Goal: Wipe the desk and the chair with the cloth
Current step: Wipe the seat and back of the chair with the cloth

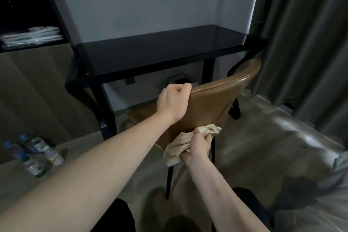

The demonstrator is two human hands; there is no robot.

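In the head view, the seat of the chair (211, 103) is almost wholly hidden behind its brown backrest and the left forearm, and only some of its dark legs are seen. The right fingers are largely covered by the cloth (180, 144), so their exact lie cannot be made out. The bottles (35, 153) at the near left are blurred; their labels cannot be read. A grey curtain (305, 39) is cut off by the right edge.

The top left corner of the backrest is gripped by the left hand (172, 100), its fingers curled over the rim. The beige cloth is held bunched in the right hand (197, 146) and is pressed against the lower back face of the backrest, below and right of the left hand. Loose folds are seen hanging left of and below the right hand.

The dark desk (150, 56) is seen beyond the chair, against the far wall. On a shelf at the far left, a folded white stack (32, 36) is laid.
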